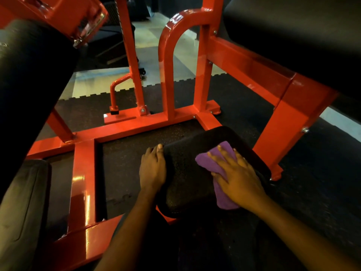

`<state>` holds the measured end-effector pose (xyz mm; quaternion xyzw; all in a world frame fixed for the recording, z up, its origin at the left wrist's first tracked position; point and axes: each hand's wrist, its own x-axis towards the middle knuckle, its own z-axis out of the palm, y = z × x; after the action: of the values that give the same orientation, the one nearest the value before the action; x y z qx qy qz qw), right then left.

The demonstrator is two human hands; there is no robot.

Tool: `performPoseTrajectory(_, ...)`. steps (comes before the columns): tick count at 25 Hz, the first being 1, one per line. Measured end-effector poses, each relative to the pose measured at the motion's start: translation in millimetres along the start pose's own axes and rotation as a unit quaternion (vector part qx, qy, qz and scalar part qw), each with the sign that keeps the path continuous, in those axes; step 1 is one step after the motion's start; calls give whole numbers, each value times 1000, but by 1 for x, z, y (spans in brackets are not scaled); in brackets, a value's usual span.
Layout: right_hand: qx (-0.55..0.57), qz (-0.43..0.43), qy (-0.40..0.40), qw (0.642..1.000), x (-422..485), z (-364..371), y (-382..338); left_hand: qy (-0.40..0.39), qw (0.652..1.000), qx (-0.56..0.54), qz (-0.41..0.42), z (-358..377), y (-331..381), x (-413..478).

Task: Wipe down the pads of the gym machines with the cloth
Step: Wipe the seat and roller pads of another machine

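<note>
Where the black roller pad [29, 75] hangs at far left and the red frame [84, 173] boxes in the rubber floor, the left hand [152, 169] grips the left edge of the low black pad [185, 182], fingers curled down its side and thumb on top. On that pad's right half lies the purple cloth [204, 162], pressed flat under the right hand [236, 177], whose fingers are spread straight (nothing pinched). With no grip on it, a quick stroke could bunch the cloth or slide it off the right edge onto the floor.
</note>
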<state>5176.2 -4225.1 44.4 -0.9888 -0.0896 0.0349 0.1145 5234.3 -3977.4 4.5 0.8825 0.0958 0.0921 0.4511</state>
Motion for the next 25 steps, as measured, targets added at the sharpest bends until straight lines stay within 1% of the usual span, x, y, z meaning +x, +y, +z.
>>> performPoseTrajectory(2, -36, 46, 25, 998, 13, 2, -10, 9, 1000, 3, 1, 1, 0, 0)
performPoseTrajectory(4, -41, 65, 42, 996, 55, 8, -26, 14, 1000, 1, -5, 2, 1, 2)
performPoseTrajectory(7, -16, 62, 21, 998, 124, 9, -43, 2, 1000, -3, -18, 0, 3, 1)
performPoseTrajectory(9, -12, 64, 14, 998, 144, 6, -48, -2, 1000, -4, -14, -2, 4, 0)
performPoseTrajectory(11, -15, 46, 15, 999, 123, 8, -44, 3, 1000, -10, -7, -2, 5, -2)
performPoseTrajectory(12, -13, 27, 19, 999, 98, 12, -41, 6, 1000, -10, -1, -2, 5, -4)
performPoseTrajectory(14, -11, -4, 51, 999, 38, 16, -34, 8, 1000, -10, -6, -1, 7, -3)
performPoseTrajectory(15, -15, -8, 62, 998, 9, 20, -32, 8, 1000, -9, -10, -2, 7, -3)
performPoseTrajectory(17, -33, 22, 62, 997, -15, 24, -34, 8, 1000, -7, -9, 0, 6, -3)
performPoseTrajectory(20, -35, 70, 26, 997, 31, 19, -50, 10, 1000, 1, -18, 0, 6, -1)
performPoseTrajectory(22, -18, 78, 35, 996, 76, 16, -59, 5, 1000, 3, -13, 1, 3, 0)
performPoseTrajectory(25, 5, 101, 51, 994, 122, 5, -39, 1, 1000, 6, 3, 0, 0, 0)
